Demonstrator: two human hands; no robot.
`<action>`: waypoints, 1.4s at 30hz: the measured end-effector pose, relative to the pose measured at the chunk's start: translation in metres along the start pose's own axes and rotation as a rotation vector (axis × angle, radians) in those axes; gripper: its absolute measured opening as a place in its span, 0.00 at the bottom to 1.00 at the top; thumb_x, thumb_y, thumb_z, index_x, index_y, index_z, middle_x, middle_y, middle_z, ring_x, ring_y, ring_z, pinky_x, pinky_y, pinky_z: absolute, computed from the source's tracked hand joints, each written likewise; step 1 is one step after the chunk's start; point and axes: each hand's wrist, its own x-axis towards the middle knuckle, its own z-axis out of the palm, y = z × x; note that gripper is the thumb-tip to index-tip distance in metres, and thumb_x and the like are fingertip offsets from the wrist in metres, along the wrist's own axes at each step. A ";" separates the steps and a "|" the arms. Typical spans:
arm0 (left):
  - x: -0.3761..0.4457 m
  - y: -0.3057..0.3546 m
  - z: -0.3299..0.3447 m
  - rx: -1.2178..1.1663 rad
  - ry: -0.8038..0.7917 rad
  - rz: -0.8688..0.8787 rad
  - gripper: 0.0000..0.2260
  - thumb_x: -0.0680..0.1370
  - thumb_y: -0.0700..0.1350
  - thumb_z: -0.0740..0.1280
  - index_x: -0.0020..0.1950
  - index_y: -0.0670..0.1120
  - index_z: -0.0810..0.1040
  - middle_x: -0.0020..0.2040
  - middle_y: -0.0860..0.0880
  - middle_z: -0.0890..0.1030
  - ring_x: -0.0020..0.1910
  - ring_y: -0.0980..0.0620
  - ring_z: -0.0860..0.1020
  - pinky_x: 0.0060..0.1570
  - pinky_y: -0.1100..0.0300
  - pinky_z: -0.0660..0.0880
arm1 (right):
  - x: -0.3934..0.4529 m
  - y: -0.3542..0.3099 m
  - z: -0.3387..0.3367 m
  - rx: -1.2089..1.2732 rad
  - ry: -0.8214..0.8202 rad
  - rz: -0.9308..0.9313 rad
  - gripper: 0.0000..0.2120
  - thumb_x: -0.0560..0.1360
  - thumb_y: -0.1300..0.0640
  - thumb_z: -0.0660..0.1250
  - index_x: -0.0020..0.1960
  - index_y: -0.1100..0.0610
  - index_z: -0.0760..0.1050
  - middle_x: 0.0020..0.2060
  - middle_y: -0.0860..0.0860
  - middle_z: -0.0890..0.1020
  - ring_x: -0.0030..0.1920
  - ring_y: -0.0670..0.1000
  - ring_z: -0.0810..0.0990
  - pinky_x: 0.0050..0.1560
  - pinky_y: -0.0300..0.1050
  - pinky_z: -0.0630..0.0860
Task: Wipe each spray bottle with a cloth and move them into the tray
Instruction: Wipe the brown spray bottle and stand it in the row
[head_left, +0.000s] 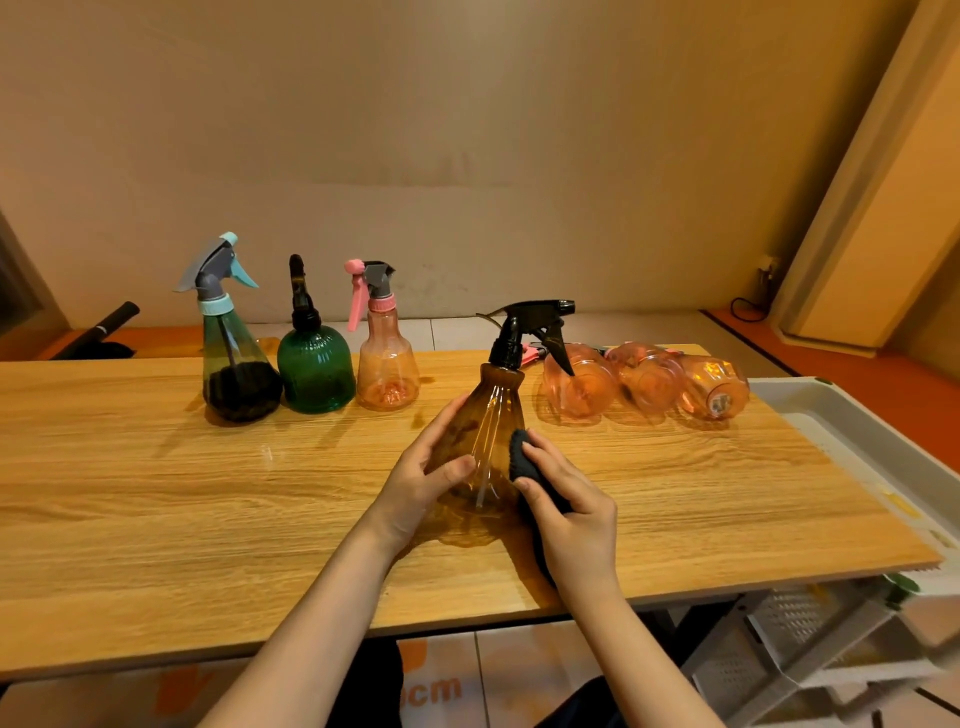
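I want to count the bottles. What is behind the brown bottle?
Behind the brown bottle, three pink bottles lie on the table. Its black sprayer covers part of the nearest one's neck.

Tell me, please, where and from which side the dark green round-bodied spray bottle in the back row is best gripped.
I would grip the dark green bottle by its narrow black neck under the trigger head, coming from above and in front. It stands upright, and its wide ribbed body sits close between the teal-capped bottle and the upright pink bottle, leaving little room at the sides.
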 end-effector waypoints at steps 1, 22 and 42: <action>0.000 0.000 0.000 0.036 0.002 0.007 0.42 0.58 0.65 0.77 0.69 0.61 0.66 0.67 0.52 0.74 0.64 0.54 0.75 0.57 0.56 0.76 | 0.000 0.001 0.000 -0.006 -0.001 0.000 0.20 0.69 0.66 0.69 0.58 0.51 0.76 0.57 0.42 0.77 0.60 0.40 0.75 0.60 0.34 0.70; 0.006 -0.004 -0.002 -0.070 0.092 0.001 0.32 0.63 0.56 0.70 0.67 0.58 0.69 0.63 0.46 0.78 0.60 0.47 0.78 0.50 0.56 0.77 | -0.007 -0.003 0.004 -0.089 -0.043 -0.046 0.18 0.70 0.64 0.67 0.59 0.54 0.75 0.58 0.42 0.77 0.61 0.39 0.74 0.60 0.31 0.68; 0.003 -0.006 -0.005 -0.117 0.063 -0.085 0.42 0.61 0.55 0.72 0.73 0.51 0.64 0.64 0.45 0.76 0.59 0.49 0.79 0.48 0.57 0.78 | -0.002 -0.014 -0.004 0.119 -0.059 0.228 0.22 0.70 0.71 0.69 0.52 0.44 0.76 0.54 0.40 0.78 0.57 0.31 0.73 0.57 0.25 0.67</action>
